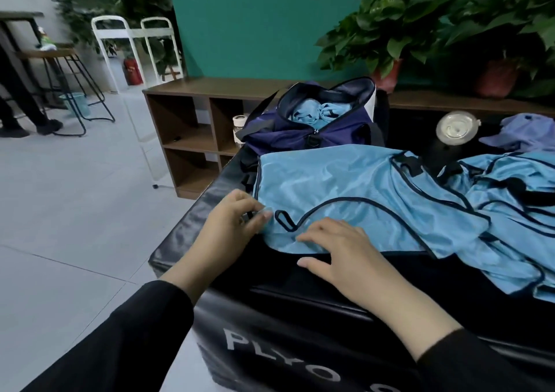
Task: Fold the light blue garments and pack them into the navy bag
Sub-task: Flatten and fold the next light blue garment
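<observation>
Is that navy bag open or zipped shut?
Open: the navy bag gapes at the top, with light blue cloth showing inside.

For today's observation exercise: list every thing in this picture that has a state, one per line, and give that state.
Navy bag: unzipped, open, light blue cloth already inside.
Spread garment: flat on the black box, not yet folded.
Other garments: crumpled heap at the right.
Left hand: pinches the garment's near corner.
Right hand: fingers spread, resting on the garment's near edge.
Bottle: lid on.
</observation>
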